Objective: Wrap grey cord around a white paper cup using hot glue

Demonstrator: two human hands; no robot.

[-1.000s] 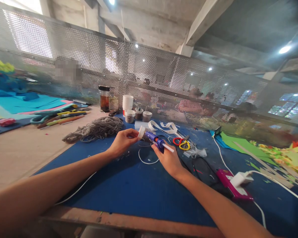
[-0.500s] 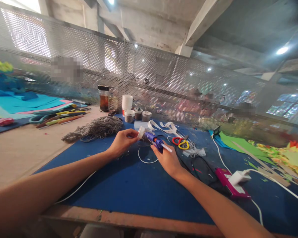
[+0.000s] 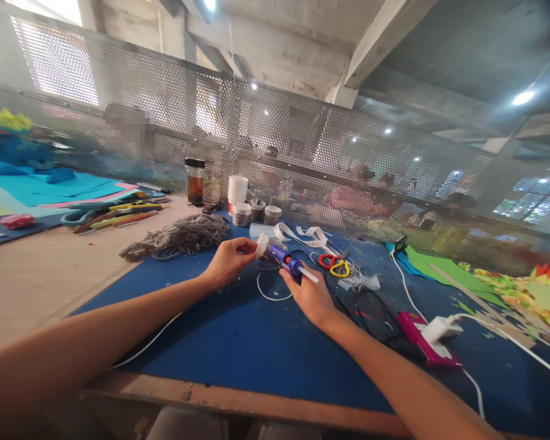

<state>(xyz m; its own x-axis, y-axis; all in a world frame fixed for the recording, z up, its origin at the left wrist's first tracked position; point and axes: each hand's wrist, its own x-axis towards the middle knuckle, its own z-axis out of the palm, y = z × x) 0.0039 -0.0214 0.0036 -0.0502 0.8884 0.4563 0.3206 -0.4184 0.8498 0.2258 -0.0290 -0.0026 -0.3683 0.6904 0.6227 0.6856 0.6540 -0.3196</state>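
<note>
My left hand [image 3: 229, 261] pinches a small white cup [image 3: 261, 246] at its edge, above the blue mat [image 3: 238, 342]. Most of the cup's far side is hidden. In my right hand [image 3: 312, 294] is a purple-blue glue gun [image 3: 284, 258], gripped with its nozzle end toward the cup. A clear glue stick [image 3: 309, 275] sticks out of the gun's back end, over my hand. Whether the nozzle touches the cup I cannot tell. Beyond the hands lies a curled white ribbon [image 3: 302, 235], with red and yellow handled scissors [image 3: 334, 264] to its right.
A bundle of grey cord [image 3: 178, 235] lies left. Behind stand grey-sided cups [image 3: 241, 215], stacked white cups [image 3: 238, 186] and a dark-lidded jar [image 3: 195, 182]. On the right are a magenta power strip [image 3: 412, 330], cables and green paper [image 3: 444, 266]. A perforated metal screen [image 3: 275, 134] rises behind.
The view has shifted slightly. Both hands keep nearly the same pose, with the cup and the glue gun still held close together.
</note>
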